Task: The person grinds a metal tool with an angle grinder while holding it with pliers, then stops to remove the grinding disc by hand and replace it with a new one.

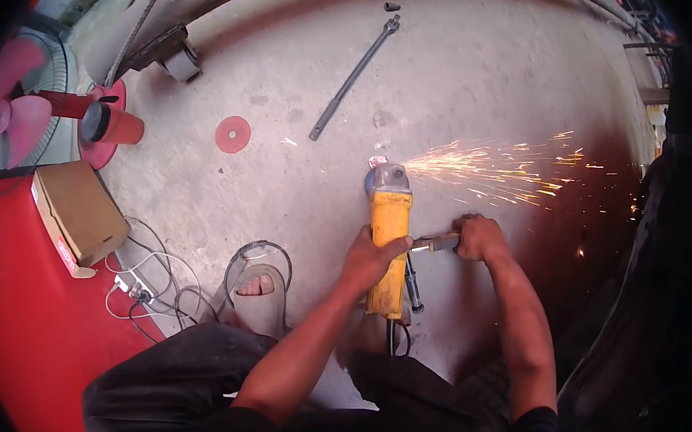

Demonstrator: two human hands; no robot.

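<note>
Yellow-bodied, grey-metal-headed angle grinder (391,213) gripped by L hand (368,259), fingers wrapped round body; slim grey-brown bar (439,242) held at R end by R hand (483,239), fingers closed. Grinder held over grey concrete floor (299,187), orange sparks (482,169) thrown to R. Thin round red disc (233,134) & long dark-metal rod (354,78) seen beyond.

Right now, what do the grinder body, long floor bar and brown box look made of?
Grinder body: likely plastic, scuffed yellow, moulded-looking. Long floor bar: probably steel, dark grey with slight sheen. Brown box: apparently cardboard, matte with folded edges.
</note>
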